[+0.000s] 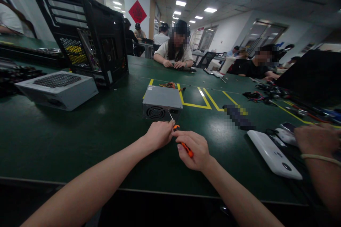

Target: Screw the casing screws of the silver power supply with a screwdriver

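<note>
In front of me on the table stands a grey computer power supply unit [162,95], its fan grille and power socket facing me and its cables bunched behind it. My right hand [196,149] is closed round the orange and black handle of a screwdriver [188,149]. The metal shaft slants up to the left, its tip at the lower right of the unit's face, by the socket. My left hand [159,134] is closed, fingertips pinched at the shaft just ahead of the handle. Whether those fingers also hold a screw is hidden.
A black computer case [106,46] stands at the left, beside a second power supply unit [58,90]. To the right lie a white device [274,154], cables [255,95] and another person's hand [317,138]. A person [174,48] sits across the green table [112,138].
</note>
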